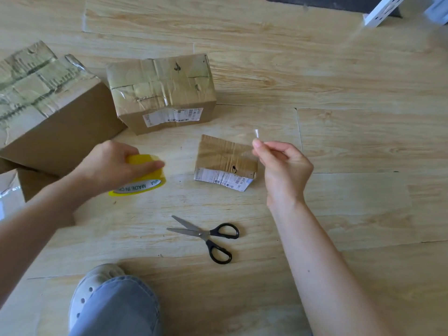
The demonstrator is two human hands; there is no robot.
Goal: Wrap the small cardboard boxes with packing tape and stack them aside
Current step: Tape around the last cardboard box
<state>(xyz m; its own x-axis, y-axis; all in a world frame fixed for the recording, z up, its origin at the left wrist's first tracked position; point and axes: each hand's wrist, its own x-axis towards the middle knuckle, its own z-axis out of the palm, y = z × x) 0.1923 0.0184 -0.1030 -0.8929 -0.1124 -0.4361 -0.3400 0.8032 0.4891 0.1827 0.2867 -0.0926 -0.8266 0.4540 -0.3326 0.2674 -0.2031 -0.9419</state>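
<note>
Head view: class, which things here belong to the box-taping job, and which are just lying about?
For the job: tape roll, gripped by the left hand; tape end, pinched by the right hand; small box; middle box; large box; scissors.

Lying about: white perforated bracket; dark object at the top edge.
</note>
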